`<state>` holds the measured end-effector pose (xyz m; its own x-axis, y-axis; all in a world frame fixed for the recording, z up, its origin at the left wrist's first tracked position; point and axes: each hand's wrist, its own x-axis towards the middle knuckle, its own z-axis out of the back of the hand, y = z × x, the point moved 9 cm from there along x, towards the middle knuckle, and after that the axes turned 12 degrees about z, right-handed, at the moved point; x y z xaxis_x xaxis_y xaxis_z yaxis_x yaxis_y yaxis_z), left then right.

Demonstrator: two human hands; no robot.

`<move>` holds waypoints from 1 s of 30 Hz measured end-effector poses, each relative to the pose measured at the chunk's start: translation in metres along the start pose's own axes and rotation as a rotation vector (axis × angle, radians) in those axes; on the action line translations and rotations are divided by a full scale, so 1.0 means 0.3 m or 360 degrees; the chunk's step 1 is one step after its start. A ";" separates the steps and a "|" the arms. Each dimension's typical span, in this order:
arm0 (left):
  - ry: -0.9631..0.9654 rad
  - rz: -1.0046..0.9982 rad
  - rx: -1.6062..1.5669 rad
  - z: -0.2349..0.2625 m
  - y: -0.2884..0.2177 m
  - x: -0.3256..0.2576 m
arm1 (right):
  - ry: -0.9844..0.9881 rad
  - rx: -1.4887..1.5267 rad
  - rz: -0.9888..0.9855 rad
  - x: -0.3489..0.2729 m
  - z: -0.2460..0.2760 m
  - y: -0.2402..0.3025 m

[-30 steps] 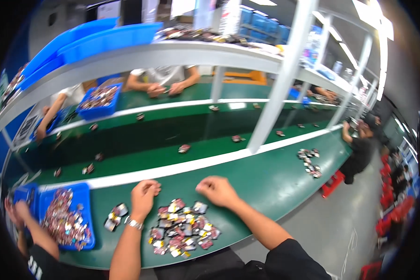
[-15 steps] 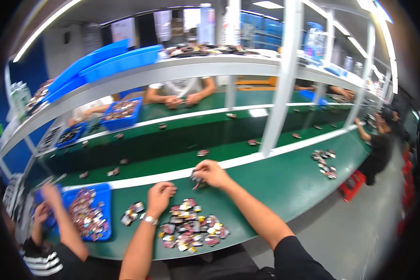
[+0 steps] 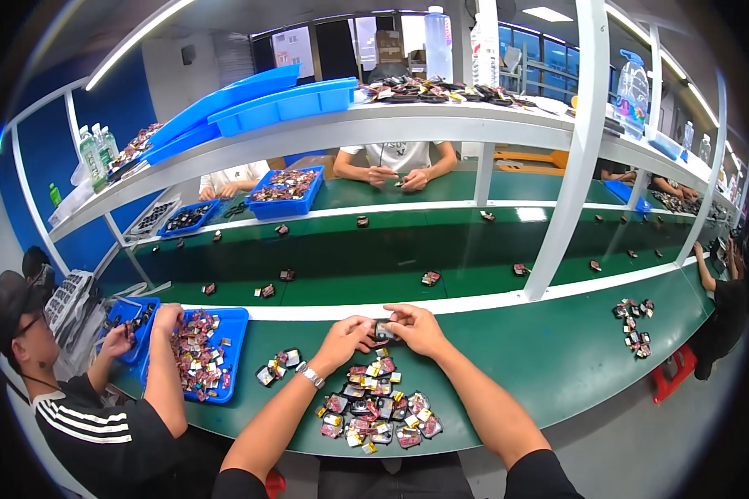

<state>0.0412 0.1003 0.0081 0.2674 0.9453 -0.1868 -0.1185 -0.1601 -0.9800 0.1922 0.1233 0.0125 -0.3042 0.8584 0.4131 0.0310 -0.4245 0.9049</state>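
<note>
Head view, hands and held piece:
- My left hand: fingers and thumb closed on the left edge of a small flat part, dark-edged with a pale face.
- My right hand: fingertips gripping the same part from its right side. The part sits between both hands, above the far side of the green worktop. Fingers cover much of it, so I cannot tell what is being done to its details.

Head view, near my arms:
- One heap of parts, red, black, silver and yellow, lying between my forearms, none of it held.
- One smaller group on the worktop, just left of my left wrist, apart from the heap.
- One wristwatch, metal band, left wrist.

Head view, surroundings:
- One blue tray of similar parts, to my left; beside it, a co-worker in a black striped top.
- One green belt beyond the white edge, carrying single parts spaced apart.
- One further group, well off to my right.

Progress, by my judgement: partway. One part is in hand and the heap remains to be handled; nothing visible marks the smaller group as finished or waiting.
</note>
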 end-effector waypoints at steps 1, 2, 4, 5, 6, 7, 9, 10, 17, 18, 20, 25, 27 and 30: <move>0.0110 0.0043 0.0010 -0.031 -0.007 0.001 | 0.0008 0.0005 -0.0002 -0.003 0.000 0.001; 0.0172 0.0060 -0.0017 -0.041 -0.006 0.008 | 0.0025 0.0053 0.0029 -0.005 0.000 0.009; 0.0155 0.0022 0.0102 -0.026 -0.011 0.011 | 0.0064 0.0124 0.0073 0.002 -0.017 0.032; 0.0149 -0.0016 0.0220 -0.022 -0.015 0.012 | 0.0068 0.0128 0.0074 0.001 -0.027 0.038; 0.0163 -0.0044 0.0239 -0.017 -0.021 0.016 | 0.0061 0.0013 0.0134 0.001 -0.029 0.059; 0.0163 -0.0044 0.0239 -0.012 -0.017 0.016 | 0.0055 -0.0103 0.0194 0.002 -0.030 0.077; 0.0246 -0.0018 0.0140 -0.020 -0.009 0.013 | -0.0028 -0.0177 0.0201 -0.001 -0.024 0.083; 0.0237 -0.0004 0.0059 -0.025 -0.019 0.004 | -0.0110 -0.0252 0.0208 -0.003 -0.010 0.089; 0.0191 -0.0079 -0.0432 0.017 -0.002 -0.013 | 0.0139 -0.0589 0.0581 -0.024 -0.050 0.215; 0.0218 -0.0046 -0.0436 0.016 -0.002 -0.012 | 0.0267 -0.0747 0.0758 -0.029 -0.080 0.236; 0.0214 0.0004 -0.0459 0.018 0.012 -0.010 | 0.0338 -0.0902 0.0788 -0.042 -0.106 0.237; 0.0280 0.0108 -0.0471 0.018 0.026 -0.015 | 0.0448 -0.0952 0.0744 -0.035 -0.123 0.246; 0.0299 0.0076 -0.0425 0.005 0.011 -0.020 | 0.0419 -0.0878 0.0690 -0.037 -0.105 0.225; 0.0328 0.0020 -0.0363 -0.007 0.003 -0.019 | 0.0372 -0.0754 0.0611 -0.031 -0.095 0.209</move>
<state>0.0416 0.0942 0.0080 0.4583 0.8690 -0.1864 0.0887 -0.2534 -0.9633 0.1697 0.0804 0.0626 -0.5558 0.5577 0.6165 -0.2281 -0.8154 0.5320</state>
